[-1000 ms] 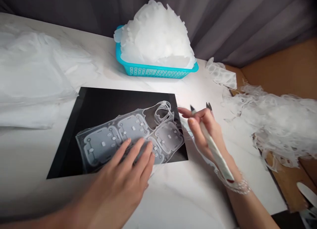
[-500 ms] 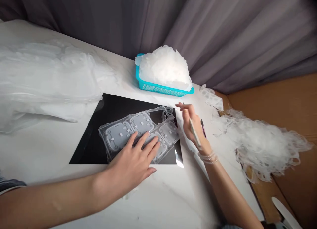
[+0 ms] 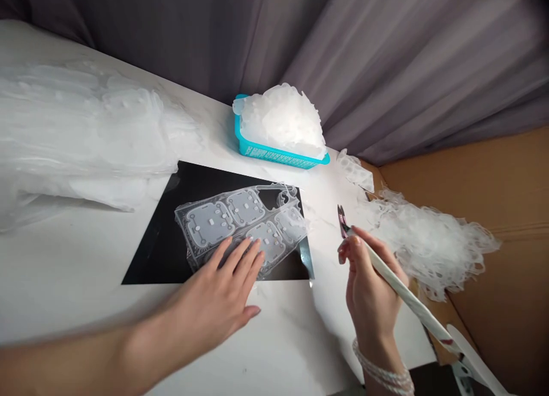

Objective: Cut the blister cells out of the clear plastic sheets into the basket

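Note:
My left hand [image 3: 218, 293] lies flat, fingers stretched, over the lower edge of a clear plastic sheet [image 3: 210, 223] with frosted rounded panels. That sheet rests at a slant on a black mat [image 3: 158, 236]. My right hand [image 3: 373, 287] is closed around a long, slender tool with a white handle [image 3: 407, 299], held like a pen, to the right of the mat. Its working end is small and dark near my fingertips; I cannot tell its exact kind. Just beyond the fingers is a dark and pink two-pronged tool [image 3: 341, 220], partly hidden.
A turquoise basket [image 3: 274, 157] heaped with frosted pieces stands behind the mat. A large stack of translucent sheets [image 3: 86, 127] covers the table's left side. Tangled clear scraps [image 3: 441, 247] lie by the cardboard [image 3: 506, 213] at right. A grey curtain [image 3: 193, 36] hangs behind.
My right hand has moved back toward me and to the right, turning so the white-handled tool shows along its length. My left hand has slid slightly left and still touches the sheet.

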A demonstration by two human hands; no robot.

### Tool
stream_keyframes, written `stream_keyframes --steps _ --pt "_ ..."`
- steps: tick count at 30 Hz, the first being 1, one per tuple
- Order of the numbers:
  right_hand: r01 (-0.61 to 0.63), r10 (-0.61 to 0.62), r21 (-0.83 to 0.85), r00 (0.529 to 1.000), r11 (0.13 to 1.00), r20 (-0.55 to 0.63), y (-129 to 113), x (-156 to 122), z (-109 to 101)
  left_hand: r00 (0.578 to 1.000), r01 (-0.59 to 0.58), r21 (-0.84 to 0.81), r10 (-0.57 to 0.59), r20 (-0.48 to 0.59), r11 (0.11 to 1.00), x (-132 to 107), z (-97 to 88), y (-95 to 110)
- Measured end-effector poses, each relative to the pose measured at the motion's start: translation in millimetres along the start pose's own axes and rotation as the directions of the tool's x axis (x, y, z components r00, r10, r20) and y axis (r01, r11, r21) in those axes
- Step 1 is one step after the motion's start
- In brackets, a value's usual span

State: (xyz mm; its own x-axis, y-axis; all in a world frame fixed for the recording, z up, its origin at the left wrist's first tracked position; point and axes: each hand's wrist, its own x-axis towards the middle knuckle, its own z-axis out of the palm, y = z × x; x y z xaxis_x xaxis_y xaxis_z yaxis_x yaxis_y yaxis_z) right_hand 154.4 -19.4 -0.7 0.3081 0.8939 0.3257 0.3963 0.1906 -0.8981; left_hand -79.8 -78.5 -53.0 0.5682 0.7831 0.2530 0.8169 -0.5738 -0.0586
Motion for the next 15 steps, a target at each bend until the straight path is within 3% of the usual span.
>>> stream_keyframes --steps 3,6,10,15 --pt "-0.076 0.090 -0.104 0.985 0.992 0.144 -7 -17 5 0.998 0.006 0.033 -0.003 -0.068 0.999 -19 -1.2 7" --pt "-0.072 0.120 -0.171 0.950 0.983 0.288 -13 -32 20 0.996 -0.030 0.012 0.031 -0.078 0.999 -25 -4.9 2" --pt "0.041 0.028 -0.124 0.862 0.991 0.506 -14 -45 44 0.998 -0.051 -0.078 0.047 -0.049 0.996 -20 -8.7 -10" --pt "0.210 -0.083 -0.141 0.791 0.968 0.605 -10 -53 55 0.998 -0.055 -0.128 0.052 -0.025 0.990 -20 -6.0 -14"
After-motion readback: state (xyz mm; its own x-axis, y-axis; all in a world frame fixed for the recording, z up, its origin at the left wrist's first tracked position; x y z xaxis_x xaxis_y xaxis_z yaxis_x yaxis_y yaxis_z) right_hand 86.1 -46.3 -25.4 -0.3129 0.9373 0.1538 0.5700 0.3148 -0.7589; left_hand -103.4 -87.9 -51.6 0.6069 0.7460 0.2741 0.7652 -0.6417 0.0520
